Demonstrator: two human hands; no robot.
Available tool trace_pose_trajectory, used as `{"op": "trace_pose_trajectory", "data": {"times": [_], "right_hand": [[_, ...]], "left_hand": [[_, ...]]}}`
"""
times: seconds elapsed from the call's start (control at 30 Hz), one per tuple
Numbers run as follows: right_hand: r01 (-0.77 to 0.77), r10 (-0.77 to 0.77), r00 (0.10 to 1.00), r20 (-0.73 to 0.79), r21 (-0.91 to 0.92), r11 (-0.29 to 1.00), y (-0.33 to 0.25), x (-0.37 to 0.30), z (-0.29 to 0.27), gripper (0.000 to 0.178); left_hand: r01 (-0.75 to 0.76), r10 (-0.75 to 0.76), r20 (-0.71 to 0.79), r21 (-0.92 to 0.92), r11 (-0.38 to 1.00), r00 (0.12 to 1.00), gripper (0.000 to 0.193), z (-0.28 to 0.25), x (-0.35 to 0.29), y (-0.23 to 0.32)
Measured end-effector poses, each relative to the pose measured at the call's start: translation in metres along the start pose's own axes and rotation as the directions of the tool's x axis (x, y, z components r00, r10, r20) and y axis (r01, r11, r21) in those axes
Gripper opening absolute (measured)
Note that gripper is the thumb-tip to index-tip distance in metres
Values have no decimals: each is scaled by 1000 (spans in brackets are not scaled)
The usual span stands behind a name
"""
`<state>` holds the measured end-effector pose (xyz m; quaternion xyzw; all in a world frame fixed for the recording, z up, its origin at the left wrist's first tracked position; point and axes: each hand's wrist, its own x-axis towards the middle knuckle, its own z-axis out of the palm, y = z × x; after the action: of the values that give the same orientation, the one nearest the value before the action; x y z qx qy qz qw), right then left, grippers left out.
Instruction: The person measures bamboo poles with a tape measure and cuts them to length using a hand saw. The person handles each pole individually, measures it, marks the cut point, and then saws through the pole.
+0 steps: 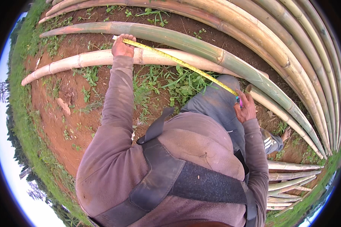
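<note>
A yellow tape measure (182,62) is drawn out between my two hands, its blade slanting down from left to right. My left hand (123,46) is closed on the blade's free end, above a pale bamboo pole (91,58) and beside a greenish bamboo pole (166,36). Near my bent knee, my right hand (245,107) grips the tape's case, of which only a small bright pink and blue part shows between the fingers. The blade passes over the pale pole and my grey trouser leg (212,96).
Long bamboo poles (254,26) lie side by side across the far side and right. More cut poles (291,185) rest at the lower right. Weeds (178,83) grow from the reddish soil (53,125) around me. A grass strip (26,113) runs along the left.
</note>
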<state>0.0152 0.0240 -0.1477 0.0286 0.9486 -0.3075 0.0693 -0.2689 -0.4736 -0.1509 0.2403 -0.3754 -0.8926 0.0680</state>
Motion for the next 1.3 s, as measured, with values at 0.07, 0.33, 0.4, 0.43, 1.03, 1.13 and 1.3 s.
{"op": "trace_pose_trajectory", "data": {"times": [0.07,0.33,0.4,0.43,1.03,1.13,1.3], "right_hand": [[16,-16,998,-55,-14,1000,3,2,1,51],[-73,53,950,-308,-55,996,5,29,1,25],[-66,47,920,-389,-34,997,11,45,-4,23],[-74,45,924,-380,-61,995,11,54,-7,22],[-176,97,952,-290,-263,948,-33,137,-7,24],[-188,100,947,-305,-271,944,-31,136,-6,23],[-191,92,946,-310,-307,933,-33,137,-3,23]], "left_hand": [[78,-91,98,133,988,991,18,30,-63,-45],[403,-672,141,706,583,727,33,79,-202,-171],[210,-494,142,782,588,858,31,64,-187,-171],[111,-395,152,816,567,906,30,55,-174,-168],[-279,61,274,906,320,960,28,78,-102,-133],[-275,87,260,910,311,962,28,86,-108,-133],[-193,100,170,925,326,980,28,103,-118,-134]]}}
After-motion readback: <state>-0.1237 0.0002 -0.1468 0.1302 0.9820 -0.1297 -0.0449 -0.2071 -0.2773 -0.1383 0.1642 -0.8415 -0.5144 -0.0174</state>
